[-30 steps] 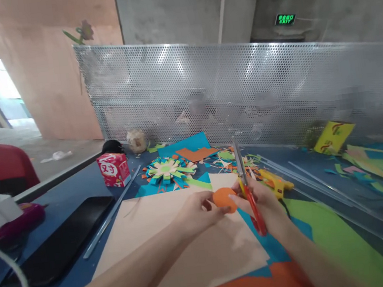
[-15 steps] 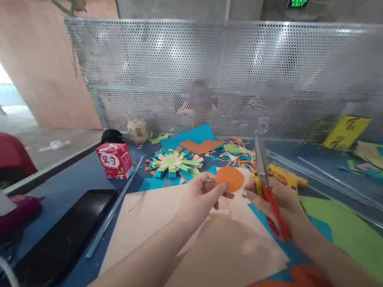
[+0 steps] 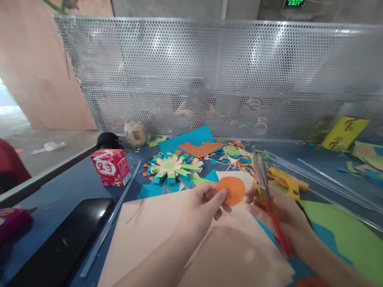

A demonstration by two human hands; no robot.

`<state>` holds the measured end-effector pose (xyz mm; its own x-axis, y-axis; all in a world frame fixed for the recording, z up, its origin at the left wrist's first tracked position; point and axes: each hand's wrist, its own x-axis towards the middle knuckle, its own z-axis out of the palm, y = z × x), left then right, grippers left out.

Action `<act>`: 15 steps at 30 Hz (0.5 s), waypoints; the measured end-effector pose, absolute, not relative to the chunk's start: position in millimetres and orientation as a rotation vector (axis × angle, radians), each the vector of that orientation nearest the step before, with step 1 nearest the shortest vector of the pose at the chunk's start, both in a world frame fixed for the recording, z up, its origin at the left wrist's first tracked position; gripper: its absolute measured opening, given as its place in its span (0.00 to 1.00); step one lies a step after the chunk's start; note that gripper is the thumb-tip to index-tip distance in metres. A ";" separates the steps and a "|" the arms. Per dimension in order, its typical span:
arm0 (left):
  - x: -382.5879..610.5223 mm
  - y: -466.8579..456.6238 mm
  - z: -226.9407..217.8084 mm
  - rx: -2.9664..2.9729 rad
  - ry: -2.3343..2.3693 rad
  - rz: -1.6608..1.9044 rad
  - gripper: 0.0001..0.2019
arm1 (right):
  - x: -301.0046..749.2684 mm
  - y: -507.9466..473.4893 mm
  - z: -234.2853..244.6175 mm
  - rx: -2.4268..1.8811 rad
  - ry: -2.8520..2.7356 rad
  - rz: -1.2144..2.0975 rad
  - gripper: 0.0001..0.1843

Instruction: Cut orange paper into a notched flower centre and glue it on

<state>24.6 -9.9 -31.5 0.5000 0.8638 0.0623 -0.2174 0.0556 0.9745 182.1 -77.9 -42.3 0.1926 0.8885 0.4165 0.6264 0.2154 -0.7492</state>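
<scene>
Pinched between the thumb and fingers of my left hand (image 3: pixel 204 203) is an orange paper circle (image 3: pixel 232 191), held above a large cream sheet (image 3: pixel 145 223). My right hand (image 3: pixel 284 213) is wrapped round a pair of scissors (image 3: pixel 262 176) with red handles, their metal blades pointing up and away. The blades are just right of the circle, apart from it. Beyond my left hand lies a layered paper flower (image 3: pixel 169 166) in blue, cream, green and orange. A yellow glue gun (image 3: pixel 290 182) rests behind my right hand.
A black phone (image 3: pixel 58 253) and a pink box (image 3: pixel 111 167) stand at left. Paper scraps (image 3: pixel 236 154) pile up near the perforated metal screen (image 3: pixel 155 73). Clear sticks (image 3: pixel 321 178) and a green sheet (image 3: pixel 357 239) lie at right. Blurred people show behind the screen.
The scissors have turned slightly in my right hand, and their handles sit lower. My left hand still grips the orange circle, now a little lower in view. The whole view has shifted slightly.
</scene>
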 end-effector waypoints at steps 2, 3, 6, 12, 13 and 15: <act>23.4 -10.5 -27.0 1.064 0.623 0.981 0.13 | 183.0 -80.7 -42.4 -1.477 -1.557 0.371 0.08; 22.9 -10.9 -25.2 1.002 0.606 1.002 0.15 | 183.3 -81.7 -42.7 -1.481 -1.566 0.399 0.09; 21.5 -12.4 -21.7 0.927 0.579 1.023 0.16 | 183.2 -83.9 -44.3 -1.561 -1.567 0.413 0.11; 20.8 -15.1 -19.6 0.905 0.538 1.007 0.15 | 173.8 -86.8 -47.9 -1.674 -1.541 0.366 0.12; 20.9 -15.4 -19.2 0.906 0.531 0.996 0.14 | 171.4 -87.1 -49.7 -1.670 -1.511 0.354 0.13; 21.2 -16.2 -18.5 0.908 0.518 0.970 0.14 | 167.0 -87.2 -54.4 -1.670 -1.450 0.298 0.17</act>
<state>21.2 -16.2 -18.5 0.4915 0.8708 0.0109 -0.4750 0.2576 0.8414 167.0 -87.2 -54.4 0.2897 0.8902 0.3515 0.6793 0.0675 -0.7307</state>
